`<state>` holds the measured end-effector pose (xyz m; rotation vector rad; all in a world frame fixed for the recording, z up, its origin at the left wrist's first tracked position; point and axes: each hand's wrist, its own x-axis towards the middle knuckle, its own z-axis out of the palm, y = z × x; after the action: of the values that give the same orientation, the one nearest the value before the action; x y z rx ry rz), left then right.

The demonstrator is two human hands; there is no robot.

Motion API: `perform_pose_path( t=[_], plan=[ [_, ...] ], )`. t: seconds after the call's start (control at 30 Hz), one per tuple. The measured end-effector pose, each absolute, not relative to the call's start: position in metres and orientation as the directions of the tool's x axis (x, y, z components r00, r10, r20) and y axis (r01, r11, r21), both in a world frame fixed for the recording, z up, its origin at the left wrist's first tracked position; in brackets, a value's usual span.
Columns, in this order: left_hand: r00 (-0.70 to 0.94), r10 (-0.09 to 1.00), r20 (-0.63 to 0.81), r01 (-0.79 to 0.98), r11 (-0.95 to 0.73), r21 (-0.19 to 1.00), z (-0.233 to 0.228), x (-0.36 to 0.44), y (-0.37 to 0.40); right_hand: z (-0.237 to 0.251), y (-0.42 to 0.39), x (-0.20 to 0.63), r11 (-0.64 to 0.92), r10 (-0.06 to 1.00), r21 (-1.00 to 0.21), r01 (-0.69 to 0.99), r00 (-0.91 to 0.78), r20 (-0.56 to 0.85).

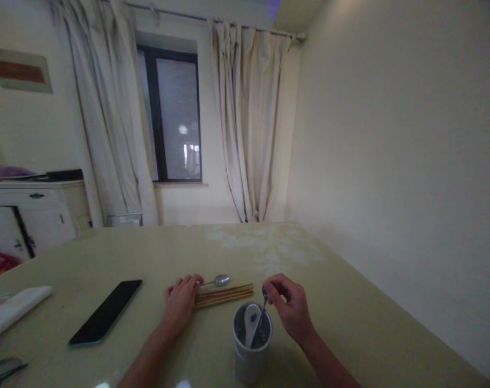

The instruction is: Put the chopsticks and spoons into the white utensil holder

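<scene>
down at the near edge, the right hand (291, 310) pinched the top of a metal utensil (261, 318) whose lower end stood inside the grey cup (251, 358), beside a white ceramic spoon (251, 320) leaning in the same cup. the left hand (181, 302) closed on a metal spoon's (218, 280) handle, resting on wooden chopsticks (224, 295) lying flat on the table (350, 302). a dark phone (105, 318) lay further left.

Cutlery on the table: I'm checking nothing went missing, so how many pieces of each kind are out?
Metal spoons: 2, one lying by the left hand, one held by the right hand in the cup
White ceramic spoon: 1
Chopsticks: a bundle, number unclear
Total: 3 spoons plus the chopsticks
</scene>
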<state>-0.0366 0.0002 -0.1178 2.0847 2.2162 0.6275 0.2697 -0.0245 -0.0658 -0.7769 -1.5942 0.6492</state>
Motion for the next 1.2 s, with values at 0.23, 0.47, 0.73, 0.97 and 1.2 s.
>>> perform_pose_path(
  t=[0.23, 0.47, 0.73, 0.97, 1.2],
  plan=[
    [-0.021, 0.945, 0.327, 0.966, -0.065, 0.250, -0.115, -0.030, -0.003, -0.047, -0.006, 0.295, 0.593, 0.743, -0.792, -0.144, 0.477, 0.469],
    [0.214, 0.930, 0.298, 0.895, -0.309, 0.321, -0.116, -0.015, -0.008, -0.068, 0.021, 0.302, 0.398, 0.784, -0.894, -0.206, 0.583, 0.215],
    [0.217, 0.932, 0.289, 0.852, -0.325, 0.410, -0.116, -0.007, -0.013, -0.095, 0.027, 0.274, 0.246, 0.918, -0.958, -0.146, 0.352, 0.182],
    [0.131, 0.946, 0.296, 0.841, -0.264, 0.472, -0.120, -0.006, -0.008, -0.099, 0.028, 0.270, 0.226, 0.944, -0.964, -0.140, 0.275, 0.182],
    [0.030, 0.983, 0.183, 0.853, -0.120, 0.507, -0.110, -0.004, -0.009, -0.104, 0.028, 0.269, 0.211, 0.951, -0.969, -0.128, 0.258, 0.173]
  ],
)
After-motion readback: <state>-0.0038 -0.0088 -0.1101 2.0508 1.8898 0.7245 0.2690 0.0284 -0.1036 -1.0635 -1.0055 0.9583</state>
